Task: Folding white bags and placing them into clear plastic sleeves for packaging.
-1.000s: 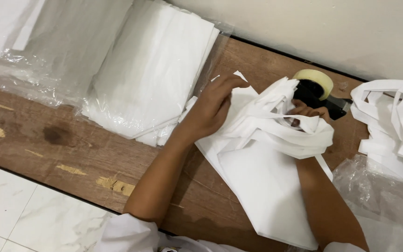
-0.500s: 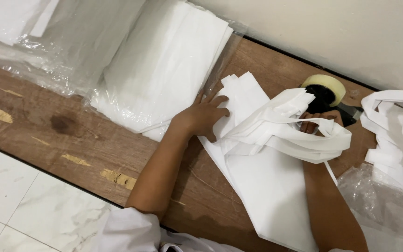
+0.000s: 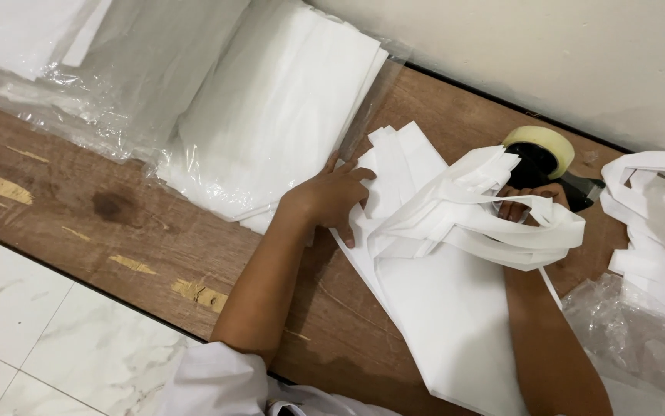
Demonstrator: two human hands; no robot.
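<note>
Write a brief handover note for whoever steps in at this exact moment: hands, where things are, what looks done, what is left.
Left hand: flat, pressing the near edge of the white bags on the wooden table.
Right hand: mostly hidden under the bunched white handle loops, beside the tape dispenser.
Done: bags stacked, handles gathered together.
Left: no tape visible on the handles yet.
Nearby: plastic-wrapped white stack to the left, loose white bags to the right.

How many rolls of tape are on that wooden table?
1: a tape roll on its dispenser beside the wall, just beyond the right hand. The white bags may hide others.
</note>
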